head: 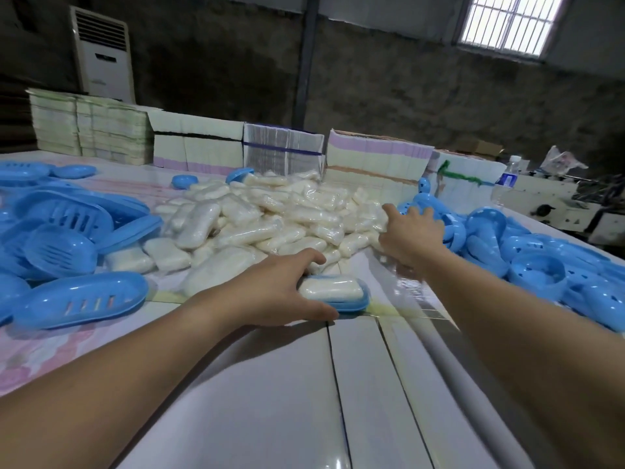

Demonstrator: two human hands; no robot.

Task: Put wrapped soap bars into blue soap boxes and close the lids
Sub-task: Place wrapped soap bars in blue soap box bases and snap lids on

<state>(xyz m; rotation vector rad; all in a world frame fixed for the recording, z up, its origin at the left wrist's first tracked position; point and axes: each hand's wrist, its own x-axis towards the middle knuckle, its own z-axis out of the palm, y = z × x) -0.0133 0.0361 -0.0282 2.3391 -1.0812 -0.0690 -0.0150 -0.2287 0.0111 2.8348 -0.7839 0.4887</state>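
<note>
Soap pile ctr — boxes L, lids R

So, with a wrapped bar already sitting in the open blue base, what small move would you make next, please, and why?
Probably bring a blue lid over to the filled base. The wrapped soap bar lies in it uncovered, the left hand steadies it, and the right hand reaches toward the blue pieces on the right, though whether it grips one yet is unclear.
</note>
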